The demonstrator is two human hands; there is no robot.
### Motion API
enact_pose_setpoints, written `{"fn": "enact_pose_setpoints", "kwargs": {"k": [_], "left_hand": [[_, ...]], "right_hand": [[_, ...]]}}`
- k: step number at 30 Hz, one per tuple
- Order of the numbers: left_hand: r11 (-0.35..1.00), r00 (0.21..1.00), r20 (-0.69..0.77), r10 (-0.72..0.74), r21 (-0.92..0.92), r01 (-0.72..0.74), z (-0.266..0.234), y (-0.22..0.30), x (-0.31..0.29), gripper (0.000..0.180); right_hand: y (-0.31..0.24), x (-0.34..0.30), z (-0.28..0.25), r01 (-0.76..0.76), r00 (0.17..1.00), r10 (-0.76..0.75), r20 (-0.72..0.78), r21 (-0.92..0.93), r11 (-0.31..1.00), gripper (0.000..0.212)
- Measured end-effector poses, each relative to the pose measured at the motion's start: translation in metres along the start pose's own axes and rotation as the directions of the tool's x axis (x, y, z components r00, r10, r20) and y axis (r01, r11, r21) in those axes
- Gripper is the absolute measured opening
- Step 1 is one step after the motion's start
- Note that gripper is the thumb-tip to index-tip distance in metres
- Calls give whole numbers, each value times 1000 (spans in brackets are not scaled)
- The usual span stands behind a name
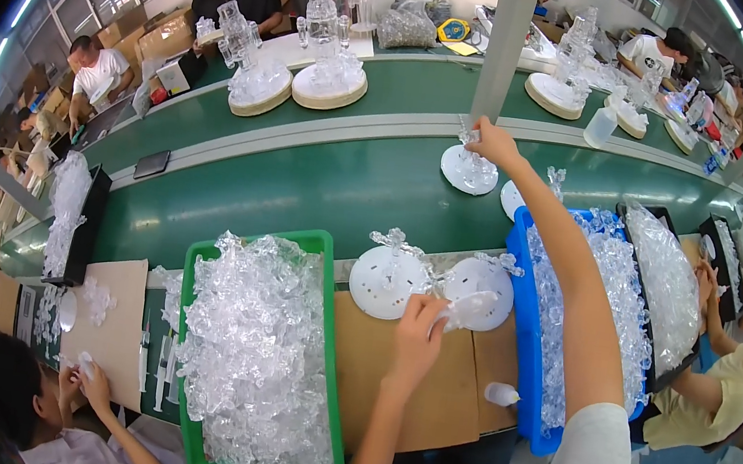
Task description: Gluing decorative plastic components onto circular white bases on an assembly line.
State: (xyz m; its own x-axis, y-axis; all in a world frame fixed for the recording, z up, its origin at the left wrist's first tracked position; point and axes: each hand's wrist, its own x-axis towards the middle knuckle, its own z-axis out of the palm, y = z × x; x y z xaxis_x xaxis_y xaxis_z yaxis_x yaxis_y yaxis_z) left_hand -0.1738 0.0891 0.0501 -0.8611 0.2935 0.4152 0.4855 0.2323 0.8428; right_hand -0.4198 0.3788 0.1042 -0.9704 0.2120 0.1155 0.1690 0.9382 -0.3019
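My left hand is closed on one translucent item, its kind unclear, above the right-hand disc of a near pair. My right hand, arm extended, pinches the top of one clear upright part on a third disc. White discs total four: near left, near right, third, and a fourth partly hidden by my right forearm. One small bottle lies on the cardboard before me. Two filled trays bound this area: the green tray at left, the blue tray at right. Working room on the counter extends leftward from the third disc, limited at its far edge by the grey rail.
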Motion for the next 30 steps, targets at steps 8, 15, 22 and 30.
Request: {"fn": "enact_pose_setpoints", "kwargs": {"k": [8,15,22,30], "left_hand": [[977,970,122,211,-43,-207,-14,23,-36,28],[929,952,107,288,210,-305,-42,0,-122,28],[923,975,202,96,349,-163,-65,3,-156,28],[921,985,173,4,382,-71,-65,3,-175,48]], "right_hand": [[63,-62,-80,-36,999,27,-35,-265,963,69],[114,-90,-76,-273,950,310,33,-391,879,54],[146,-69,-69,-392,901,248,-356,-422,817,16],[89,-92,-174,-164,843,-54,-535,-352,922,23]]}}
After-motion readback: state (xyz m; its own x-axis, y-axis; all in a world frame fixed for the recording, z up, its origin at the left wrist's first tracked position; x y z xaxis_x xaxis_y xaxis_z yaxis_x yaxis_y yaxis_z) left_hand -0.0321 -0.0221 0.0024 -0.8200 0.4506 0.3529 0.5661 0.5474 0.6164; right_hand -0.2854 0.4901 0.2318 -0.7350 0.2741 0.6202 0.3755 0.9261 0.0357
